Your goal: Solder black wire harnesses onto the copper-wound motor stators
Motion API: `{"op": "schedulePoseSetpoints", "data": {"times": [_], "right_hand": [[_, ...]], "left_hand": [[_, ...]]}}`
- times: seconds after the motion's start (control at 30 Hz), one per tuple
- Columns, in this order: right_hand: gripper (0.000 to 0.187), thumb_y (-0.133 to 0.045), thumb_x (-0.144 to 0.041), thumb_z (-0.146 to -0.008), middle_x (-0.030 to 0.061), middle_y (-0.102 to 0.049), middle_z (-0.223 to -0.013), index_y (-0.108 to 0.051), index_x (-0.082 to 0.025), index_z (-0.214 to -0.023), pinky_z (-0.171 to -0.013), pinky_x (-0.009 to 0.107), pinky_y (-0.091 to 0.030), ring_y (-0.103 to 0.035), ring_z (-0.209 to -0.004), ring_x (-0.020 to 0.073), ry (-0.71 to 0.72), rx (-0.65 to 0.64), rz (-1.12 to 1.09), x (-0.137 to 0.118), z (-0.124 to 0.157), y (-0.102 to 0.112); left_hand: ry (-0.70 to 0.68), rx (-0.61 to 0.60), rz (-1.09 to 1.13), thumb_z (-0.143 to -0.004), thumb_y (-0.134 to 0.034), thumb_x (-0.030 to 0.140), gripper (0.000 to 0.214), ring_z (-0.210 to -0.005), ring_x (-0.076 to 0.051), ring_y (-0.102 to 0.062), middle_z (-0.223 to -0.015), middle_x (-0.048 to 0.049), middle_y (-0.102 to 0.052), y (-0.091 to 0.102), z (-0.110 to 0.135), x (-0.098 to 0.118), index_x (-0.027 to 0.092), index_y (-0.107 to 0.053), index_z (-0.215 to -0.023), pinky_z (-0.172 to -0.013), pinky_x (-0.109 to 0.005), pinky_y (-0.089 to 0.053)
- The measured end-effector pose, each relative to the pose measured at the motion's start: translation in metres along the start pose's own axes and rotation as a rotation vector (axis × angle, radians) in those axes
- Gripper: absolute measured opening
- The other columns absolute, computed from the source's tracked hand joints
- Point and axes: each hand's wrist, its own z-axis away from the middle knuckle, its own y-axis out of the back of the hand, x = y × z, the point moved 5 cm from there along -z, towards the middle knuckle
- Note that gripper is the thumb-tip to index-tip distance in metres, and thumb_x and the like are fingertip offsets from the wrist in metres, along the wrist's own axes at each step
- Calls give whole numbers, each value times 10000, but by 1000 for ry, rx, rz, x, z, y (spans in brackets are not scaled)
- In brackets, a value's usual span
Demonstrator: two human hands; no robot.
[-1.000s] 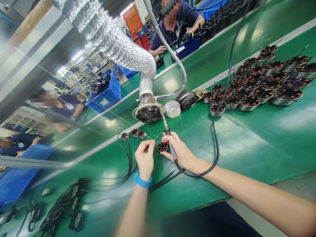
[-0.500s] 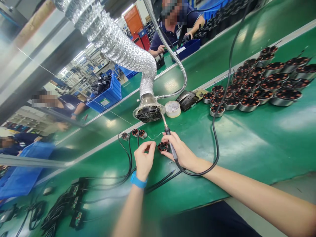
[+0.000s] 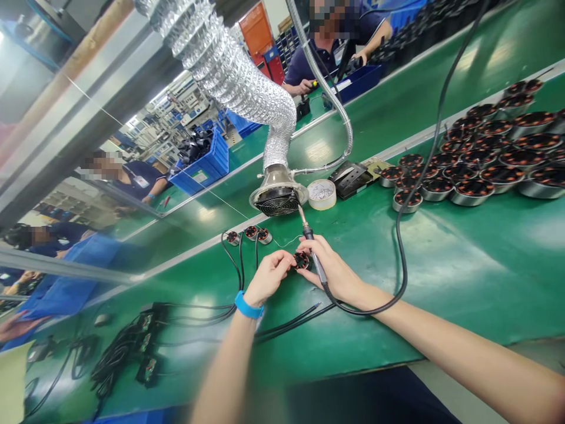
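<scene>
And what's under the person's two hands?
A small round motor with reddish coils sits between the left hand and right hand. They cover most of it; its underside can't be seen.

A foil fume-extractor duct [image 3: 229, 76] and rows of copper-wound motors [image 3: 472, 176]

Black-and-copper motor [image 3: 302, 261], blue wristband [image 3: 248, 305]

You're on a motor assembly line in a factory.
Your green bench [image 3: 463, 265] runs toward 2 o'clock, carrying rows of motors [image 3: 472, 191]; a foil fume duct [image 3: 233, 88] hangs at 12 o'clock, a blue crate [image 3: 205, 168] sits at 10 o'clock, and a co-worker [image 3: 318, 65] sits at 1 o'clock.
</scene>
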Motion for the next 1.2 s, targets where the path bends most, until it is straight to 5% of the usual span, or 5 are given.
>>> {"op": "schedulePoseSetpoints", "data": {"times": [0.27, 0.53, 0.73, 0.97, 1.2], "right_hand": [[504, -603, -73, -806, 92, -459, -1236, -433, -258, -1242, -959, 446, -550, -617, -1111, 232, 0, 21, -95, -2, 1, 3], [640, -585, -23, -706, 103, -387, -1364, -427, -279, -1272, -923, 474, -582, -637, -1075, 237, -23, 55, -206, 11, 5, 0], [489, -646, -157, -845, 107, -409, -1332, -420, -278, -1262, -983, 495, -551, -649, -1044, 229, -21, 56, -161, 5, 3, 3], [450, -659, -201, -876, 93, -424, -1296, -417, -281, -1247, -951, 477, -571, -653, -1021, 213, -28, 35, -147, 4, 1, 0], [449, -681, -211, -859, 84, -414, -1298, -430, -275, -1225, -947, 450, -574, -660, -1008, 199, -60, 29, -170, 3, 1, 1]], "left_hand": [[-434, 470, -554, -865, -663, 283, 167, -807, -169, -527, -803, -21, -550, -23, 20, 44, 188, -601, -742, -757, -299, -423], [-498, 472, -724, -785, -690, 138, 124, -787, -185, -526, -761, -24, -540, -53, 14, 43, 196, -605, -716, -722, -329, -417], [-440, 445, -758, -887, -584, 149, 136, -884, -206, -539, -866, -59, -559, -28, 17, 40, 192, -633, -768, -819, -367, -445], [-342, 222, -475, -944, -553, 181, 175, -1447, -271, -304, -1507, -96, -370, -17, 8, 23, 195, -691, -838, -1171, -479, -284], [-338, 281, -269, -929, -603, 262, 168, -1271, -255, -530, -1330, -106, -572, 7, -1, 30, 201, -731, -840, -1086, -432, -406]]}}
